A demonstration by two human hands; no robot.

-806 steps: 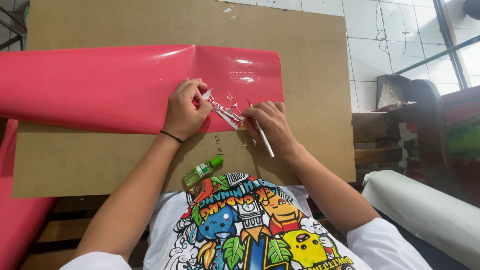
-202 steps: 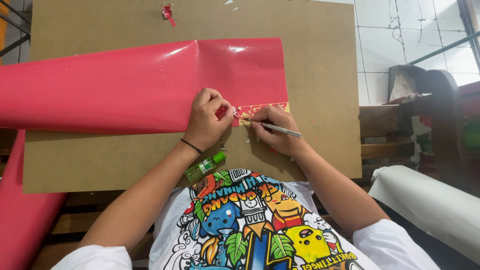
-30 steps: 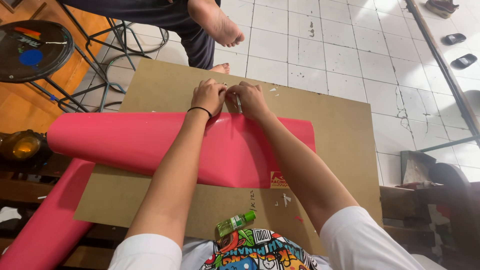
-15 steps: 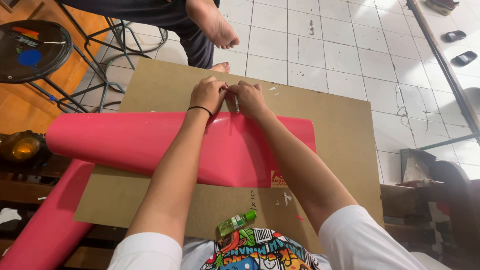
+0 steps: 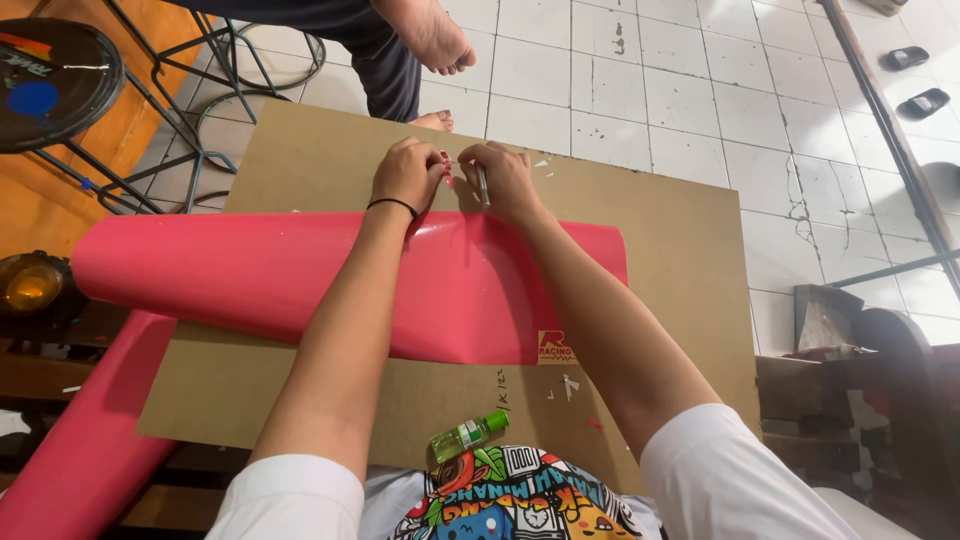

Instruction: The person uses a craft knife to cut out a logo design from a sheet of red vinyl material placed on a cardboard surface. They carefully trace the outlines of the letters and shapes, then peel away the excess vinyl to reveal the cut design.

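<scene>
Both hands meet past the red vinyl (image 5: 300, 275): left hand (image 5: 405, 175) pinching a red scrap (image 5: 447, 170), right hand (image 5: 505, 180) gripping a knife (image 5: 482, 185); a green-capped bottle (image 5: 468, 436) lies closed, contents unclear.

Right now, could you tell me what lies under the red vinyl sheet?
The red vinyl sheet lies on a brown board. Whatever is between them is covered, as is the board's support.
</scene>
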